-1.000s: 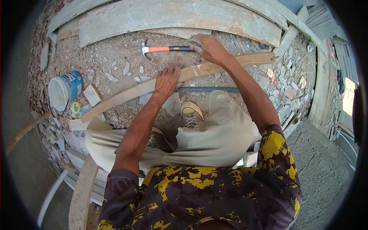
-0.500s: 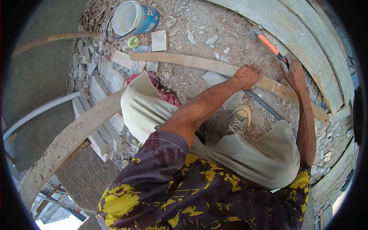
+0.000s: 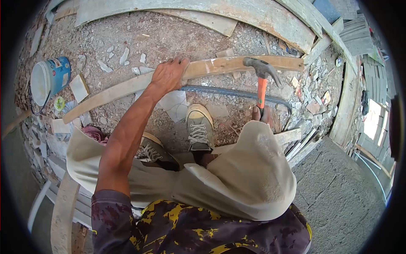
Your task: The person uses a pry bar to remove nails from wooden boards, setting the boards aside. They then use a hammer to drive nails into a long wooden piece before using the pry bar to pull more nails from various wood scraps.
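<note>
My left hand grips a long wooden strip near its middle, fingers bent over the far edge. The strip lies across the rubble and looks curved in this lens. My right hand, partly hidden behind my raised knee, is closed round the handle of a claw hammer with an orange and black grip. Its steel head overlaps the right part of the strip in this view, claw to the right. Just on the near side of the strip runs a dark metal bar, bent at its right end.
Broken tile and stone chips cover the ground. A blue and white bucket stands at left, with a green-rimmed roll and a square tile piece close by. Long boards lie along the far side. Grey concrete spreads at lower right.
The view has swung right. My right hand has brought the hammer from beyond the strip to over its right part, head now raised toward the strip. My left hand stays on the strip.
</note>
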Action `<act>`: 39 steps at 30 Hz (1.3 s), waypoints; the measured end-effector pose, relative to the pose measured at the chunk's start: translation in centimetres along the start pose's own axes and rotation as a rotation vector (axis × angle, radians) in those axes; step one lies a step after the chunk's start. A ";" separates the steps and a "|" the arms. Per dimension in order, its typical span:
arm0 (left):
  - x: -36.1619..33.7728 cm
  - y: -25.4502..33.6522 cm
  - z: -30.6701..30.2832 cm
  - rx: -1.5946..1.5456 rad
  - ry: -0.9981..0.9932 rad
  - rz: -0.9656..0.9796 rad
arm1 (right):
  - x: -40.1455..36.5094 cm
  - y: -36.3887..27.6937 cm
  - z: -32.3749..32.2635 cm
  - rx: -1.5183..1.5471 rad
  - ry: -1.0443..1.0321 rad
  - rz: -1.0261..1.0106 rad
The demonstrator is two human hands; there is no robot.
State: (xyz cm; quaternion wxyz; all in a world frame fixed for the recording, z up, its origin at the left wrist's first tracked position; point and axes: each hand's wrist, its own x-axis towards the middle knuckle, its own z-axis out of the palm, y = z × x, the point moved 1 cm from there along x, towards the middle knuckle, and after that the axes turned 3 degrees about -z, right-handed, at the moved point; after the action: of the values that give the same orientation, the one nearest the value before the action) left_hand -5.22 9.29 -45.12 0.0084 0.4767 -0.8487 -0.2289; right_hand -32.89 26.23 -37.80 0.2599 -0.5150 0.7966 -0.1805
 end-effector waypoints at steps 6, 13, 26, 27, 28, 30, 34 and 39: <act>-0.1 0.3 0.5 0.043 -0.018 -0.008 | 0.3 -0.9 0.6 0.692 0.483 -0.507; 0.5 -0.5 0.1 0.025 0.045 0.010 | -0.1 -0.2 0.2 0.264 0.376 -0.308; -1.5 0.6 1.3 -0.011 -0.029 -0.003 | -0.1 -5.2 -2.7 0.798 0.579 -0.189; -0.8 0.4 1.0 -0.003 -0.027 0.000 | 0.2 -4.7 -3.0 0.984 0.640 -0.348; -0.3 0.1 0.5 0.005 -0.023 -0.002 | 0.5 -4.1 -3.1 1.169 0.690 -0.516; -0.4 -0.5 0.4 0.013 0.047 0.057 | 0.0 0.4 1.2 0.535 0.488 -0.411; 0.1 0.2 0.3 0.059 0.078 0.045 | 0.6 1.0 0.9 -0.111 0.149 -0.235; -0.6 0.0 0.8 -0.015 0.024 0.029 | 0.5 -4.2 -3.5 1.083 0.775 -0.600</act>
State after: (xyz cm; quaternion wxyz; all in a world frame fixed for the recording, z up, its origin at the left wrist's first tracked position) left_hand -5.03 10.10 -45.72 0.0254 0.4667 -0.8537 -0.2294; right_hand -32.10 24.18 -32.77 0.1170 -0.4096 0.4551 -0.7819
